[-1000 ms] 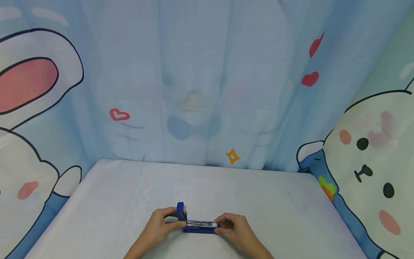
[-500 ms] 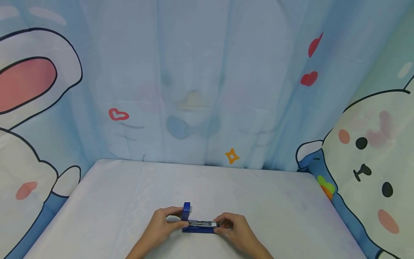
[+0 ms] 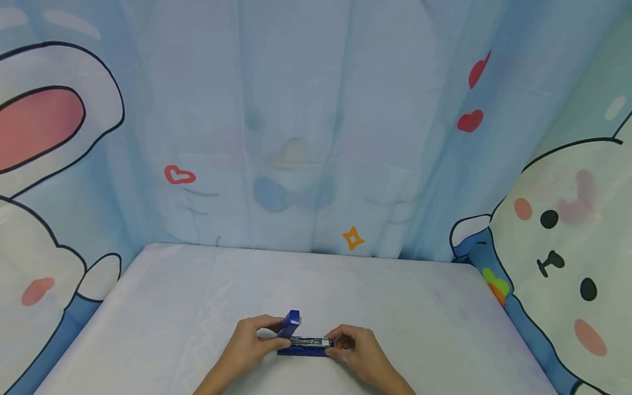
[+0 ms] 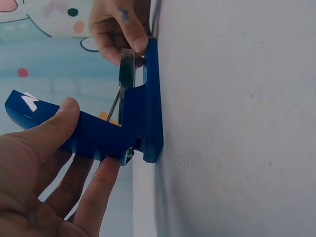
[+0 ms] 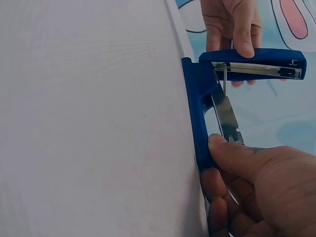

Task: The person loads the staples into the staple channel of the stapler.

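Note:
A blue stapler [image 3: 301,353] sits on the table with its top cover [image 3: 291,323] swung up at the left end. In the left wrist view, my left hand [image 4: 54,168] grips that cover [image 4: 94,131] between the thumb on one side and the fingers on the other. My right hand [image 3: 362,351] pinches the base's right end; in the right wrist view its thumb presses the base [image 5: 196,123] near the tip. The metal staple channel [image 5: 227,118] lies exposed, and a thin rod [image 5: 225,81] runs between it and the cover. Staples inside are too small to make out.
A white cloth covers the table [image 3: 197,296], which ends at a blue curtain [image 3: 296,109] behind. Cartoon figures are printed on the cloth at both sides, including a white face [image 3: 553,247] at the right.
My left hand has tipped the stapler's cover from upright toward the right, lowering it over the channel, and has shifted slightly right. The right hand keeps its hold on the base.

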The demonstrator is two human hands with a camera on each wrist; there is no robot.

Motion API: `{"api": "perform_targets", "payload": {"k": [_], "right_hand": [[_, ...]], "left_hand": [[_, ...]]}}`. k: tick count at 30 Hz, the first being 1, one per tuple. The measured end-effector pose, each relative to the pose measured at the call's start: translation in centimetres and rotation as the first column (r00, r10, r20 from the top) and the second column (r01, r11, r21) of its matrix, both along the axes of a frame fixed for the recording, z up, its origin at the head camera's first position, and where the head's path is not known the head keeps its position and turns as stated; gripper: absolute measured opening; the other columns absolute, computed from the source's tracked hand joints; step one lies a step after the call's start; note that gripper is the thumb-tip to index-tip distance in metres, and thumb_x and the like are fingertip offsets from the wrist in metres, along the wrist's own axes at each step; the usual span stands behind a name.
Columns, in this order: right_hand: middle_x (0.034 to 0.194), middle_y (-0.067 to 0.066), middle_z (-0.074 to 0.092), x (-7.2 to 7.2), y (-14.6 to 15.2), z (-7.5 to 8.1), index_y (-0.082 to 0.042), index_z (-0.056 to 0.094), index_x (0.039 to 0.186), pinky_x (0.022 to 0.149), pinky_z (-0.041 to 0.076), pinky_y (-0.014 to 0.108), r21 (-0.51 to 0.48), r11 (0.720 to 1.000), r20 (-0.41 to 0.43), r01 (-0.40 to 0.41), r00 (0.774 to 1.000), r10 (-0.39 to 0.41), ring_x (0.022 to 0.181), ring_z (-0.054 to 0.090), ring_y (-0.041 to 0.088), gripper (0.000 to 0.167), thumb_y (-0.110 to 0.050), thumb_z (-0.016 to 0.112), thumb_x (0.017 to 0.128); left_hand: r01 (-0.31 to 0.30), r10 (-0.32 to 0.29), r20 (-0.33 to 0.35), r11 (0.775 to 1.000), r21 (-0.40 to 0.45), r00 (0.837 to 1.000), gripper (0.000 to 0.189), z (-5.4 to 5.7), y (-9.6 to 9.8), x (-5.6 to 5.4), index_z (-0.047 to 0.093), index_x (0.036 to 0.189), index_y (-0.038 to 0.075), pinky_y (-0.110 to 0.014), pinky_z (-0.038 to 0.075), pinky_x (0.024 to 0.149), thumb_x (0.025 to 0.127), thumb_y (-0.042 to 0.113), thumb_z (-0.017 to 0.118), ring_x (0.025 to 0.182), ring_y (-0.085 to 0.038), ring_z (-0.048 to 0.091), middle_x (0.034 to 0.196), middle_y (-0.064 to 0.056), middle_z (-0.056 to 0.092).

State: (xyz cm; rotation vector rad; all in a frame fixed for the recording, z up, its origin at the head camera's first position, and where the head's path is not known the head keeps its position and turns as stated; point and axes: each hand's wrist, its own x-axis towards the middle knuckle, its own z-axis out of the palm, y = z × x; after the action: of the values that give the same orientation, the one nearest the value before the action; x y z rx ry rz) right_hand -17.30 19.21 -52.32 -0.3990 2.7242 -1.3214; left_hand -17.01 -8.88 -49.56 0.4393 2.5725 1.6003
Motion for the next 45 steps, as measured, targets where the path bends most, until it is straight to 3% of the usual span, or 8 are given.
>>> {"api": "perform_targets", "payload": {"k": [8, 17, 25, 33, 45], "right_hand": [[0.087, -0.007, 0.073, -0.1, 0.1, 0.0, -0.016, 0.078, 0.1, 0.07, 0.056, 0.019, -0.005, 1.0, 0.001, -0.007, 1.0, 0.007, 0.074, 0.061, 0.0, 0.018, -0.013, 0.088, 0.086], [0.088, -0.007, 0.074, -0.1, 0.1, -0.1, -0.016, 0.078, 0.101, 0.07, 0.056, 0.019, -0.006, 1.0, -0.002, -0.009, 1.0, 0.009, 0.074, 0.06, -0.001, 0.019, -0.012, 0.088, 0.085], [0.088, -0.007, 0.074, -0.1, 0.1, -0.2, -0.016, 0.079, 0.101, 0.07, 0.056, 0.019, -0.015, 1.0, 0.0, -0.012, 1.0, 0.012, 0.074, 0.061, -0.001, 0.018, -0.012, 0.088, 0.085], [0.088, -0.007, 0.074, -0.2, 0.1, -0.2, -0.016, 0.079, 0.101, 0.07, 0.056, 0.019, -0.018, 1.0, -0.007, -0.015, 1.0, 0.014, 0.074, 0.061, -0.001, 0.018, -0.013, 0.088, 0.086], [0.088, -0.007, 0.074, -0.1, 0.0, 0.0, -0.016, 0.079, 0.101, 0.069, 0.056, 0.019, -0.003, 1.0, 0.005, -0.005, 1.0, 0.005, 0.074, 0.061, 0.0, 0.018, -0.013, 0.088, 0.085]], "left_hand": [[0.004, -0.005, -0.029, 0.999, -0.046, 1.0, 0.04, 0.4, 0.3, 0.0, 0.081, 0.118, 0.013, -0.046, 0.063, 0.092, 0.083, 0.03, 0.091, 0.114, -0.031, 0.074, 0.117, -0.006, 0.081], [-0.009, 0.005, -0.039, 0.994, -0.11, 0.999, 0.039, 0.6, 0.8, -0.1, 0.082, 0.116, 0.013, -0.034, 0.064, 0.083, 0.082, 0.03, 0.092, 0.106, -0.024, 0.075, 0.116, -0.005, 0.081], [-0.028, 0.014, -0.078, 0.982, -0.186, 0.997, 0.04, 0.7, 1.1, -0.2, 0.083, 0.115, 0.015, -0.036, 0.061, 0.083, 0.08, 0.033, 0.093, 0.104, -0.021, 0.075, 0.112, 0.0, 0.082], [-0.039, 0.014, -0.106, 0.972, -0.233, 0.994, 0.039, 1.0, 1.5, -0.2, 0.084, 0.114, 0.016, -0.026, 0.057, 0.076, 0.08, 0.032, 0.093, 0.1, -0.018, 0.076, 0.11, 0.0, 0.083], [-0.062, 0.01, -0.171, 0.951, -0.303, 0.985, 0.039, 1.1, 1.9, 0.1, 0.084, 0.114, 0.018, -0.022, 0.05, 0.069, 0.079, 0.034, 0.093, 0.09, -0.011, 0.071, 0.108, 0.001, 0.083]]}}
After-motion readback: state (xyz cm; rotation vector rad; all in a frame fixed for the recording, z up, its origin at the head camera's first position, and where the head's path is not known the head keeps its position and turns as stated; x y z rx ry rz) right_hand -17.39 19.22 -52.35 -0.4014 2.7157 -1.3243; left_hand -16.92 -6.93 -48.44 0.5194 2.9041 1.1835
